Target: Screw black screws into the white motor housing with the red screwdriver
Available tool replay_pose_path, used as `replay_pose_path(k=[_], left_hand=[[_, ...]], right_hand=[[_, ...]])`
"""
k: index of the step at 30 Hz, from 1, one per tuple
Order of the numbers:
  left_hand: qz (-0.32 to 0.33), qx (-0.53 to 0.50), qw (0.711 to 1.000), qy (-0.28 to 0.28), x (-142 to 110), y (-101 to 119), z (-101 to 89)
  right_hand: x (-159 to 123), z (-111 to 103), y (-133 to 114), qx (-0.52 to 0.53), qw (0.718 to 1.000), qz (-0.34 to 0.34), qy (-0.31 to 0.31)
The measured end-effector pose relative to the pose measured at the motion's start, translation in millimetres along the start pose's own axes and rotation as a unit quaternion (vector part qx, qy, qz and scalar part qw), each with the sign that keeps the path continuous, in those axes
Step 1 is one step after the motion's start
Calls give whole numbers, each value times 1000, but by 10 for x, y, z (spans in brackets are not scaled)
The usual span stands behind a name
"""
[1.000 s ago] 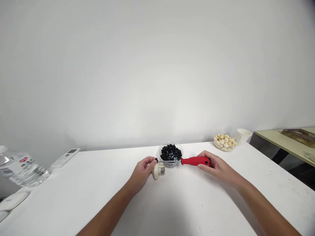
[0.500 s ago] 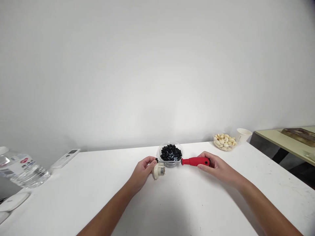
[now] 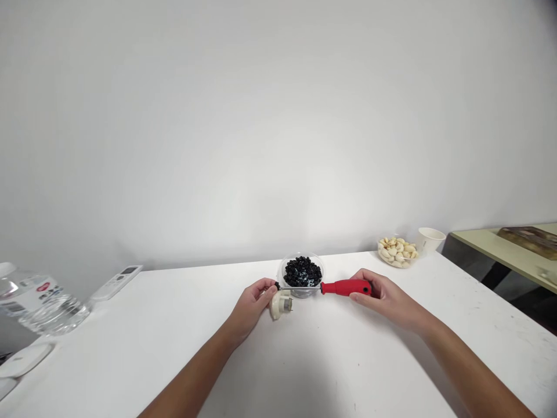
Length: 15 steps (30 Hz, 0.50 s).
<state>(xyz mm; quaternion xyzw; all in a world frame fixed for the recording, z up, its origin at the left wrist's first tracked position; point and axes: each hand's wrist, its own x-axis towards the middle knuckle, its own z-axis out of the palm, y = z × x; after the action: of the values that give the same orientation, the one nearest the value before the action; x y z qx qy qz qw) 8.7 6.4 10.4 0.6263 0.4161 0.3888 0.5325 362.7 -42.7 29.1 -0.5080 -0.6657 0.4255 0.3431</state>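
My right hand (image 3: 385, 297) is closed round the red handle of a screwdriver (image 3: 346, 287), whose thin shaft lies level and points left. The tip meets a small black part pinched in my left hand (image 3: 252, 302). Just below the fingertips of that hand a small cream plastic piece with a metal motor (image 3: 279, 303) rests on the white table (image 3: 304, 360). Behind the shaft stands a clear bowl of small black pieces (image 3: 301, 271).
A clear bowl of pale nuts (image 3: 397, 251) and a white paper cup (image 3: 430, 238) stand at the back right. At the left lie a water bottle (image 3: 37, 302), a white remote (image 3: 116, 280) and a white flat device (image 3: 21, 359). Another table (image 3: 505, 249) stands to the right.
Both hands and the screwdriver stay almost in place. The view has shifted a little, so the bottle at the left sits slightly lower.
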Motion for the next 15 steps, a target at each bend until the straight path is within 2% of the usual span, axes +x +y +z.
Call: replay_pose_path(k=[7, 15], left_hand=[[6, 0, 1000, -2, 7, -26, -11], [12, 15, 1000, 9, 3, -24, 0]], right_hand=[[-3, -20, 13, 10, 1000, 6, -17], [27, 19, 26, -32, 999, 20, 1]])
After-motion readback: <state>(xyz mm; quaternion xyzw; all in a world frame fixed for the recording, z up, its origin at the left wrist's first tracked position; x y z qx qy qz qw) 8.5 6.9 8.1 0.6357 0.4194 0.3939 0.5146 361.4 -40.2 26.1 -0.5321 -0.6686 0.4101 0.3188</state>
